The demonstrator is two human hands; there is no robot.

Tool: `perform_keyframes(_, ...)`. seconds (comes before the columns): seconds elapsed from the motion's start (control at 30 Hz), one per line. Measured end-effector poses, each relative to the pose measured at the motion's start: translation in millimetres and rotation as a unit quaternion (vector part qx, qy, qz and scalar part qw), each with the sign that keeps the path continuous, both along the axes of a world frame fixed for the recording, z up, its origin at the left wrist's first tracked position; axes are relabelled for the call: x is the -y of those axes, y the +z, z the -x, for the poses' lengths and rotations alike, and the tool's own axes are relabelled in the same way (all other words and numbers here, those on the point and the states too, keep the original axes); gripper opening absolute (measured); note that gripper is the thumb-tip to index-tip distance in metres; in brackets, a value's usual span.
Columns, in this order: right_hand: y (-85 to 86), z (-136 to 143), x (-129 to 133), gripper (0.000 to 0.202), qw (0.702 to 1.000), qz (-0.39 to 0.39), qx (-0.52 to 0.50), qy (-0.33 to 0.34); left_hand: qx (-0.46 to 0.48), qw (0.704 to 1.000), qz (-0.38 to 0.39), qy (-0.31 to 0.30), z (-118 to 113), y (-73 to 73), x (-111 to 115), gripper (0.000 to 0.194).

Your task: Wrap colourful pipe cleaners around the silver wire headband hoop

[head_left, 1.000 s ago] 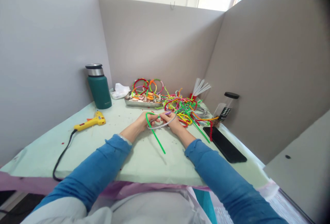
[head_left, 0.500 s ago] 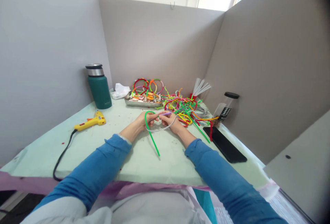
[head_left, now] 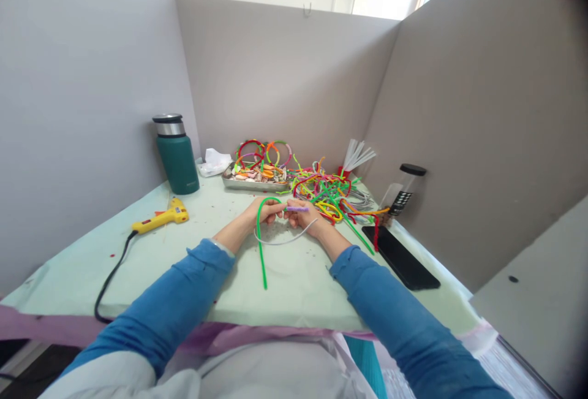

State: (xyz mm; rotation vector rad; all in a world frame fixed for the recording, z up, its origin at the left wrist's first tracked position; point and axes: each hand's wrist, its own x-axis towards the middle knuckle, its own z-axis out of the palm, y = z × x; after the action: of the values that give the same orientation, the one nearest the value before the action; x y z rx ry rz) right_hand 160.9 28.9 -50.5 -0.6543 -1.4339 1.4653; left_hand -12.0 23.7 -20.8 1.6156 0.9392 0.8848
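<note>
Material: green pipe cleaner (head_left: 261,246), light, bendable, fuzzy.
Grip: left hand (head_left: 261,212) and right hand (head_left: 304,215) pinch its top bend.
Place: table (head_left: 151,258) centre.

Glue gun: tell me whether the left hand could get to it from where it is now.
Probably yes. The yellow glue gun lies in the open to the left of the left hand, with bare table between them; but that hand is busy holding the green pipe cleaner.
</note>
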Motion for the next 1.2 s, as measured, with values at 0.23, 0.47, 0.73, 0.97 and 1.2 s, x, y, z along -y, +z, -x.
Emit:
perform_keyframes(0.23, 3.8, 2.2, 8.1, 0.035, 1.0, -0.018, 0.02, -0.017, 0.012, 0.993, -0.042, 0.111, -2.0, 3.4, 2.2, 0.037)
perform_keyframes(0.47, 10.0, 1.4, 8.0, 0.048, 0.999, 0.044, -0.005, -0.026, -0.005, 0.989, -0.094, 0.115, -8.9, 13.4, 15.1, 0.033)
perform_keyframes(0.73, 11.6, -7.1, 7.7, 0.043, 0.995, 0.061, -0.028, 0.071, -0.007, 0.991, -0.105, 0.078, -5.4, 16.2, 17.4, 0.033)
perform_keyframes(0.97, 9.1, -0.2, 8.7, 0.038, 0.998, 0.053, -0.015, -0.004, -0.035, 0.986, -0.124, 0.108, -9.1, 14.8, 15.3, 0.036)
perform_keyframes(1.2, 6.9, 2.7, 8.3, 0.034, 0.999, 0.024, -0.012, -0.047, -0.028, 0.984, -0.136, 0.11, -9.6, 13.2, 15.4, 0.037)
